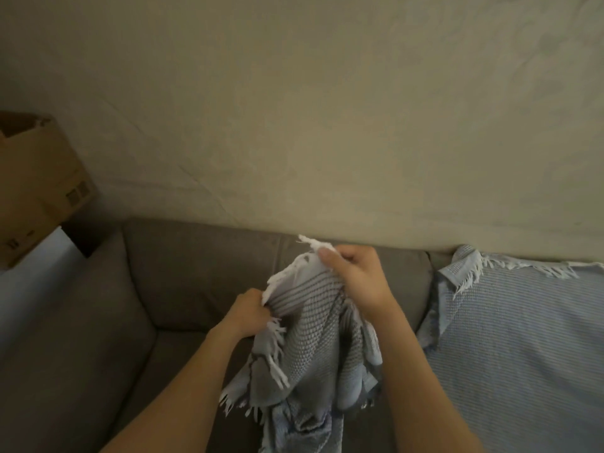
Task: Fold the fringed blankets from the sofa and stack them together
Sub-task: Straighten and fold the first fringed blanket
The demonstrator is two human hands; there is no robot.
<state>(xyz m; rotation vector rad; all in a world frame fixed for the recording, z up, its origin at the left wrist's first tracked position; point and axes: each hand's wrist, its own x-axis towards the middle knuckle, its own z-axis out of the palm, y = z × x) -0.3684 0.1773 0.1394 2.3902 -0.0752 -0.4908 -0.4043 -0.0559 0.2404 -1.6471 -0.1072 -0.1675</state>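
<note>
Over the sofa [196, 273], gripping bunched grey fringed blanket [310, 341] in left hand [250, 313] and right hand [354, 279]; no fold yet; next likely needs corners found, spread taut

A home, most likely a living room; a grey fabric sofa [196, 279] with soft back cushions stands against a plain cream wall [327, 109]; a blue fringed blanket [523, 338] lies draped over its right side; a grey fringed blanket [310, 338] hangs above the seat; a cardboard box [39, 184] sits at the left, beyond the sofa's arm; the light is dim and warm.
</note>
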